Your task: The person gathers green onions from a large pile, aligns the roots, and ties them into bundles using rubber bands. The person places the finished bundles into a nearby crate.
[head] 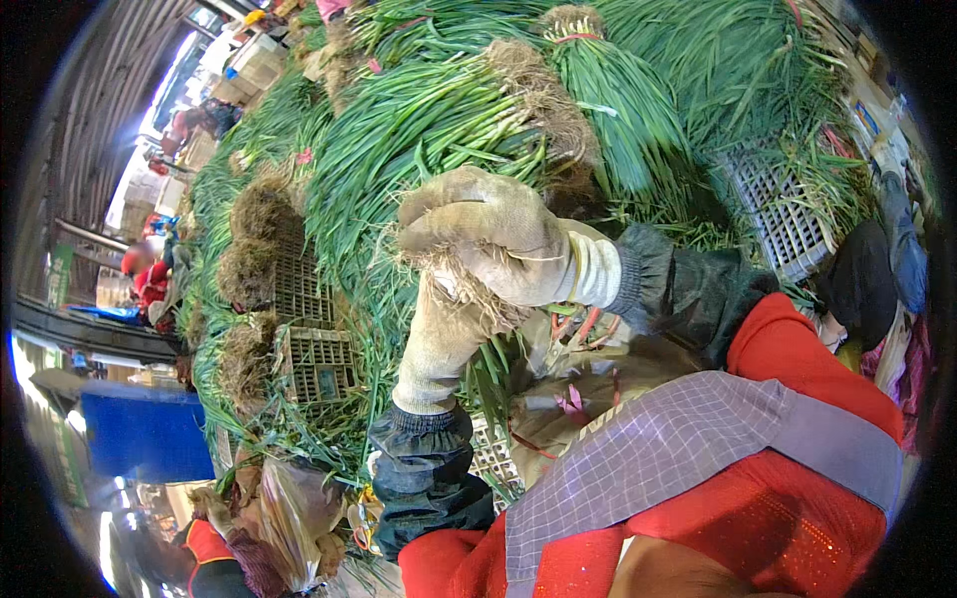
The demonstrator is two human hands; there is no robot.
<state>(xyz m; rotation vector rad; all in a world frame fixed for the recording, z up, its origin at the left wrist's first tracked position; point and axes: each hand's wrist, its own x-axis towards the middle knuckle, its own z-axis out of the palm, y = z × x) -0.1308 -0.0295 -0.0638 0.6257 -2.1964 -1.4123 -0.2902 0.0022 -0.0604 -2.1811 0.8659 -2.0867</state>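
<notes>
Both hands wear soiled, cream-coloured knit gloves and meet in front of me. My right hand (pixel 486 228) has its fingers curled over the pale, stringy root end (pixel 482 288) of a bunch of green-leaved plants. Against that same root end, from below, is my left hand (pixel 441 351); its fingers are mostly hidden behind the right hand and the roots. Some green leaves (pixel 490 366) hang down just beside the left wrist. Beyond the hands lies a large bunch of green stalks (pixel 434 112) with a thick mat of brown roots (pixel 549 105).
More bunches lie at the upper right, one tied with a red band (pixel 576 37). Plastic crates (pixel 318 366) stand under bunches at the left, and a pale crate (pixel 777 202) is at the right. A plastic bag (pixel 288 516) and another person's gloved hand (pixel 217 512) are at the lower left.
</notes>
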